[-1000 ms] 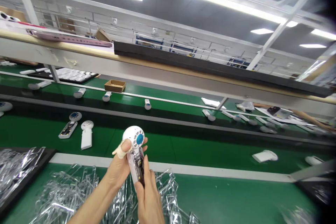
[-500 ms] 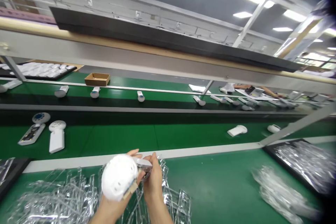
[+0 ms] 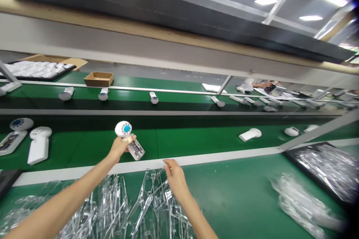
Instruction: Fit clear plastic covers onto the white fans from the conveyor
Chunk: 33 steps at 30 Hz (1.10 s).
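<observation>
My left hand [image 3: 120,146] is stretched out over the green conveyor belt [image 3: 95,143], its fingers closed round the neck of a white device [image 3: 136,150]. The device has a round head with a blue disc, and its handle shows dark inner parts. Nearer to me, my right hand [image 3: 173,170] is over the white rail [image 3: 202,160] at the belt's edge, its fingers loosely bent and holding nothing. Clear plastic pieces [image 3: 143,205] lie in a heap below both hands.
Two white devices [image 3: 38,150] lie on the belt at the left, others [image 3: 250,134] at the right. A black tray [image 3: 305,170] of clear pieces stands at the right, beside clear plastic bags [image 3: 305,205]. Overhead runs a shelf beam [image 3: 168,54]. A person's arm [image 3: 263,84] shows far off.
My left hand has moved forward over the belt with the device, which now shows its blue disc. My right hand has let go of it and stays nearer. The view has shifted.
</observation>
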Each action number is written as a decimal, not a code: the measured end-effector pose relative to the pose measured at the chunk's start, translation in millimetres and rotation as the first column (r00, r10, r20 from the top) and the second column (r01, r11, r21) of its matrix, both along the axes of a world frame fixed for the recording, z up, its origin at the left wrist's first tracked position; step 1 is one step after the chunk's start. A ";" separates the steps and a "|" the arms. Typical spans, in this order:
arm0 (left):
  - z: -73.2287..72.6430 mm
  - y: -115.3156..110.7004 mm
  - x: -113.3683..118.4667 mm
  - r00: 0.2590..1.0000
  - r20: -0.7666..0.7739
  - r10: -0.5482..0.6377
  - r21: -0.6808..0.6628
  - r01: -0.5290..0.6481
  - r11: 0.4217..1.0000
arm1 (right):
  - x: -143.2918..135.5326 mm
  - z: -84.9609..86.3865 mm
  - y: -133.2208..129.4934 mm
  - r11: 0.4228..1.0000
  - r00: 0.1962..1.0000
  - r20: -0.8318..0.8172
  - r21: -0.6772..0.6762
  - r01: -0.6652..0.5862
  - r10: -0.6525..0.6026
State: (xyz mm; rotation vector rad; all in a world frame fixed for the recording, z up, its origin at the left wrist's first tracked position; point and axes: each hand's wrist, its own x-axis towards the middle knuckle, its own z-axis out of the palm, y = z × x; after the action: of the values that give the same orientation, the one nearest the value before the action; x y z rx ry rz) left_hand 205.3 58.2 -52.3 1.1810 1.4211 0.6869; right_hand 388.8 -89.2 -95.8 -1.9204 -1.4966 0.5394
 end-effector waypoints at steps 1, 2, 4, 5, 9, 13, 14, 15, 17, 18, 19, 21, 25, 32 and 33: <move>-6.8 20.6 -3.4 0.998 -0.062 0.023 0.005 -0.023 1.000 | 10.3 -5.2 -1.4 0.998 0.996 0.076 -0.020 -0.053 0.055; -12.9 37.8 -7.7 0.990 -0.135 0.050 0.018 -0.048 0.999 | 18.2 -10.2 -2.1 0.993 0.983 0.146 -0.045 -0.110 0.116; -21.0 59.0 -17.5 0.950 -0.293 0.104 0.076 -0.085 0.993 | 27.1 -19.8 -0.4 0.969 0.934 0.262 -0.107 -0.222 0.243; -22.7 61.9 -21.9 0.924 -0.364 0.120 0.120 -0.081 0.989 | 28.7 -23.9 2.3 0.954 0.904 0.310 -0.138 -0.265 0.296; -20.2 24.5 -28.2 0.852 -0.520 -0.057 0.230 0.204 0.952 | 28.3 -29.6 18.3 0.905 0.787 0.448 -0.230 -0.358 0.425; -21.4 -53.7 -13.9 0.668 -0.591 -0.452 0.091 0.612 0.786 | 30.8 -9.5 23.1 0.871 0.700 0.519 -0.284 -0.400 0.490; -23.5 -71.1 -8.6 0.608 -0.612 -0.506 0.051 0.668 0.742 | 31.6 -1.1 20.5 0.870 0.689 0.531 -0.295 -0.395 0.493; -26.3 -85.8 -3.2 0.552 -0.632 -0.544 0.013 0.709 0.705 | 32.0 8.0 16.4 0.873 0.684 0.542 -0.306 -0.380 0.488; -33.0 -105.5 6.2 0.453 -0.666 -0.592 -0.058 0.761 0.646 | 31.0 25.7 3.9 0.876 0.684 0.548 -0.337 -0.345 0.481; -36.4 -110.7 9.8 0.411 -0.679 -0.609 -0.088 0.777 0.623 | 29.6 33.3 -3.7 0.871 0.687 0.539 -0.358 -0.337 0.487; -39.6 -113.4 12.3 0.377 -0.688 -0.620 -0.113 0.789 0.604 | 27.6 39.3 -11.7 0.860 0.689 0.522 -0.381 -0.340 0.503; -44.2 -113.4 14.0 0.334 -0.703 -0.628 -0.140 0.800 0.583 | 22.9 45.6 -26.8 0.824 0.687 0.470 -0.427 -0.373 0.554; -43.0 -108.8 7.0 0.330 -0.710 -0.622 -0.132 0.806 0.578 | 14.5 37.0 -43.4 0.761 0.664 0.402 -0.491 -0.424 0.630; -19.4 -109.9 -10.8 0.478 -0.722 -0.501 0.041 0.751 0.659 | 8.2 9.7 -34.2 0.699 0.556 0.432 -0.529 -0.482 0.710; -16.7 -110.3 -12.7 0.507 -0.717 -0.479 0.067 0.734 0.676 | 7.4 7.6 -32.1 0.698 0.543 0.445 -0.528 -0.484 0.712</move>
State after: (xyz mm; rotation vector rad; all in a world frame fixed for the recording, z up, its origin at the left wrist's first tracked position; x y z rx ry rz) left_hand 192.6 -52.1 -69.0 2.2619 1.2583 -0.0332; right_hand 396.2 -121.3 -88.2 -1.8743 -2.7495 0.4950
